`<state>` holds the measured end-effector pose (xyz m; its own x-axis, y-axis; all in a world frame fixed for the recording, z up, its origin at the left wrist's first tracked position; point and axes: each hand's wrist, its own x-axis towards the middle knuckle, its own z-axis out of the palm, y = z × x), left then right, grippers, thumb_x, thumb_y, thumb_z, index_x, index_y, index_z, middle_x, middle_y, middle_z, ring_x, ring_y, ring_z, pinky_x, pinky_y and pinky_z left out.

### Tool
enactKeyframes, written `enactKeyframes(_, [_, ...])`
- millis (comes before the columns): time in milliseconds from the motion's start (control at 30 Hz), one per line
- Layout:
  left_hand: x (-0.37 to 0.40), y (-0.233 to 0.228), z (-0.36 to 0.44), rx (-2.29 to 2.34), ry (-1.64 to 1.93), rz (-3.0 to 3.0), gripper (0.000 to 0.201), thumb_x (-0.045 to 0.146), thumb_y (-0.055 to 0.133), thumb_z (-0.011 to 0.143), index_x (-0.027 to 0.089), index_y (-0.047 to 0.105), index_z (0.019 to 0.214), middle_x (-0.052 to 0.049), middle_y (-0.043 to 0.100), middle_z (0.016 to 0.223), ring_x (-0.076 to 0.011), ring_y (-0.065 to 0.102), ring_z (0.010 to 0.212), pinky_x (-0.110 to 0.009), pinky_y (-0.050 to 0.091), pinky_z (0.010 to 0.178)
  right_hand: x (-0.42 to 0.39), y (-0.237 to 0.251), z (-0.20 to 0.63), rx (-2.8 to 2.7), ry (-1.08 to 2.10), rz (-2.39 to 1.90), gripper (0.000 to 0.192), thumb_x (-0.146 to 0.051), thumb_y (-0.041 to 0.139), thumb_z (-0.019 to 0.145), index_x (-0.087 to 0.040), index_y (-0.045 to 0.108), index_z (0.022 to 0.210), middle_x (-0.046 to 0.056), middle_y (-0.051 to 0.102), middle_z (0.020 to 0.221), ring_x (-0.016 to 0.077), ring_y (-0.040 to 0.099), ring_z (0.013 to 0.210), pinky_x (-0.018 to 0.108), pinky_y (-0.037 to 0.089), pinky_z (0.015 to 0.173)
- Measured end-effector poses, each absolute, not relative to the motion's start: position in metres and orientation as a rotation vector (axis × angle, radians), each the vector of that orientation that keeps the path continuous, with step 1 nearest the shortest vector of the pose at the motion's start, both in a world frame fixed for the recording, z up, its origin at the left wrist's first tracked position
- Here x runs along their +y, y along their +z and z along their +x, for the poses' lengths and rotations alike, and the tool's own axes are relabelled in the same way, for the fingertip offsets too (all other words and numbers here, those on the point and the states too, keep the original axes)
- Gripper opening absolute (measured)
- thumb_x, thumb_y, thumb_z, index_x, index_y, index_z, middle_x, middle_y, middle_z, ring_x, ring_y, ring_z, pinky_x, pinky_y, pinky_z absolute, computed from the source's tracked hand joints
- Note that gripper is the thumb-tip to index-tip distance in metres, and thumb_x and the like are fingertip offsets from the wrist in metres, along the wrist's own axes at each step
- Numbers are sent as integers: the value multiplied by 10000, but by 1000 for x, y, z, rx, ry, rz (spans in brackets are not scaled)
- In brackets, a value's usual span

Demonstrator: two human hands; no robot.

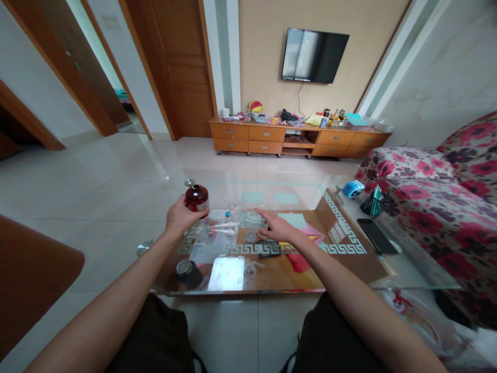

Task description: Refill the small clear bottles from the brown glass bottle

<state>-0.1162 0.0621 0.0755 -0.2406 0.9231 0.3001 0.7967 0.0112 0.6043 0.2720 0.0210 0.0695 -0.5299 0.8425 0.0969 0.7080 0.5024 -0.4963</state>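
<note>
1. So the left hand (179,215) is gripping a brown bottle (196,198), fingers wrapping around its side. The bottle is standing upright over the left part of the glass counter (423,270); can't tell if its base is touching.
2. A dark jar (188,273) is sitting nearer the person, around the counter's left end. Can't tell if it's on the glass or below it.
3. Some white tubes (224,229) are lying just right of the bottle.
4. A clear container (251,219) is sitting between the two hands, kinda hard to make out.
5. The right hand (276,227) is hanging open right by it, index finger pointing forward, not gripping anything I can see. Can't tell if it's touching.
6. Over on the right, a blue gadget (353,189), a pen cup (375,203) and a phone (376,235) are hanging out near the flowery sofa (423,191).
</note>
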Motion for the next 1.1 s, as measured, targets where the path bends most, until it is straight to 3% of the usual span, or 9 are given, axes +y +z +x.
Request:
enactKeyframes(133, [63, 79, -104, 2089, 1101, 1907, 714, 578, 896, 681, 266, 671, 1282, -65, 793, 1145, -310, 744, 1023, -381, 550, 868, 23, 66, 270, -2400, 557, -1254, 851, -419, 707, 978, -310, 285, 1709, 134, 516, 1633, 275, 671, 1255, 404, 529, 1047])
enactKeyframes(367, [58, 92, -82, 2029, 1092, 2092, 793, 591, 897, 686, 258, 629, 1353, -91, 765, 1221, -325, 723, 1080, -394, 540, 909, 26, 63, 271, -2433, 487, -1243, 826, -414, 701, 985, -326, 297, 1700, 102, 620, 1538, 268, 685, 1229, 383, 522, 1031])
enactKeyframes(600, [45, 106, -66, 1921, 1097, 2376, 749, 480, 879, 737, 268, 609, 1403, -100, 732, 1276, -356, 682, 1175, -436, 517, 983, 29, 60, 270, -2424, 387, -1431, 990, -497, 788, 904, -248, 272, 1711, 118, 776, 1203, 280, 741, 1017, 332, 519, 848])
enactKeyframes(1100, [24, 118, -31, 1712, 879, 2673, 738, 291, 810, 778, 291, 575, 1477, -109, 684, 1238, -357, 644, 1162, -489, 450, 1028, 20, 72, 266, -2421, 464, -1374, 886, -524, 757, 926, -233, 369, 1668, 123, 777, 1178, 268, 738, 978, 341, 518, 842])
